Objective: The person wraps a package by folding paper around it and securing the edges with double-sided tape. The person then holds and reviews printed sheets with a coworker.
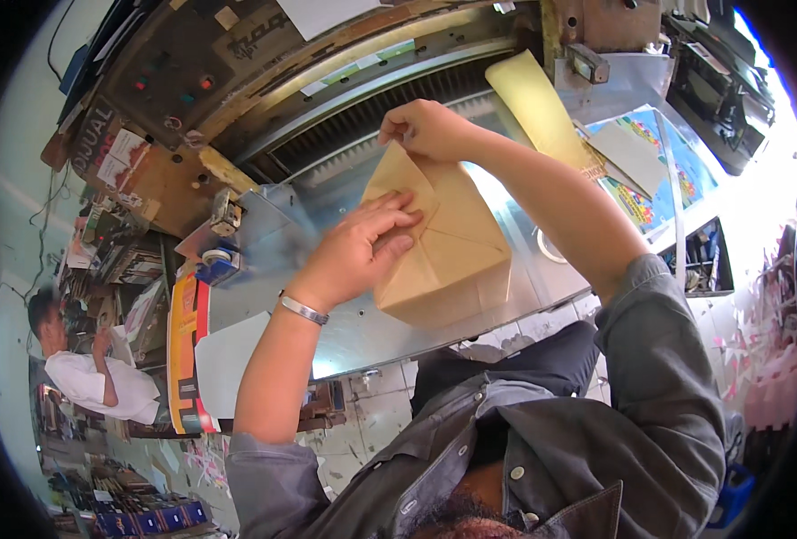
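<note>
A box-shaped parcel in brown wrapping paper (466, 242) rests on the metal work table (529, 269), with folds meeting on its upper face. My left hand (358, 242) lies on that face, fingers stretched out and pressing a folded flap down. A silver bracelet circles my left wrist. At the far end of the parcel, my right hand (425, 130) is closed, its thumb and fingers pinching the pointed tip of the paper flap. The parcel's underside is hidden.
Behind the parcel stands a large machine (327, 94) with a dark slot. A tape dispenser (217, 267) sits left, and a yellow curved sheet (533, 99) and printed sheets (646, 166) lie right. Another person (102, 382) in white works at far left.
</note>
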The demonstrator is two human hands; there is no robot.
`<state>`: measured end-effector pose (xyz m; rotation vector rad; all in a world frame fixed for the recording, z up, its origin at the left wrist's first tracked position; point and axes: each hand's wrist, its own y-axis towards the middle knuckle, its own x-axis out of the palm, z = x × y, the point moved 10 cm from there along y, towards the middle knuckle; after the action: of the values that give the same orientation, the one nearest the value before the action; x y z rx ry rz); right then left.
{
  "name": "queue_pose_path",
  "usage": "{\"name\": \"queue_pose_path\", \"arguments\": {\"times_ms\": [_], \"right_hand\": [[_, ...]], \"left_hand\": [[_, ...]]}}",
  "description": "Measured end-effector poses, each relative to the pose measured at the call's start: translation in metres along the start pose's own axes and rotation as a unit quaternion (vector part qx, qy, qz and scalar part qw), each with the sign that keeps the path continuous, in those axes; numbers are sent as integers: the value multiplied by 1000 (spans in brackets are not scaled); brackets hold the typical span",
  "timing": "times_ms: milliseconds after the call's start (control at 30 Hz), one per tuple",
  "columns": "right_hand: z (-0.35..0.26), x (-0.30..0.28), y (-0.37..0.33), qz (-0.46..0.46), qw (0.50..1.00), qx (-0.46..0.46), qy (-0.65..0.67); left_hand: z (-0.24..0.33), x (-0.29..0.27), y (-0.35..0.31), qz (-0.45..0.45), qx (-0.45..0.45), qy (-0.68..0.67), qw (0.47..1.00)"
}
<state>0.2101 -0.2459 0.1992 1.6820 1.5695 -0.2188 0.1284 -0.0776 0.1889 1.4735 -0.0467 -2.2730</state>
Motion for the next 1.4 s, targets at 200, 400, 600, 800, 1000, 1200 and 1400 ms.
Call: {"name": "queue_pose_path", "arguments": {"times_ms": [200, 400, 600, 800, 1000, 1200, 1400], "right_hand": [[21, 11, 8, -21, 996, 5, 87], [18, 1, -1, 29, 988, 23, 147], [29, -11, -11, 32, 972, 10, 231], [-33, -23, -19, -45, 970, 166, -172], [-3, -4, 0, -98, 972, 168, -134], [29, 15, -12, -1, 947, 220, 235], [22, 2, -19, -12, 962, 235, 136]], "left_hand": [[1, 4, 1, -23, 3, 4, 1000], [-2, 2, -1, -24, -4, 2, 1000], [3, 3, 6, -30, -2, -2, 1000], [0, 3, 2, -34, -17, 6, 999], [-1, 5, 2, -35, -5, -6, 999], [0, 5, 4, -37, -2, 13, 999], [-2, 5, 5, -42, 1, 14, 999]]}}
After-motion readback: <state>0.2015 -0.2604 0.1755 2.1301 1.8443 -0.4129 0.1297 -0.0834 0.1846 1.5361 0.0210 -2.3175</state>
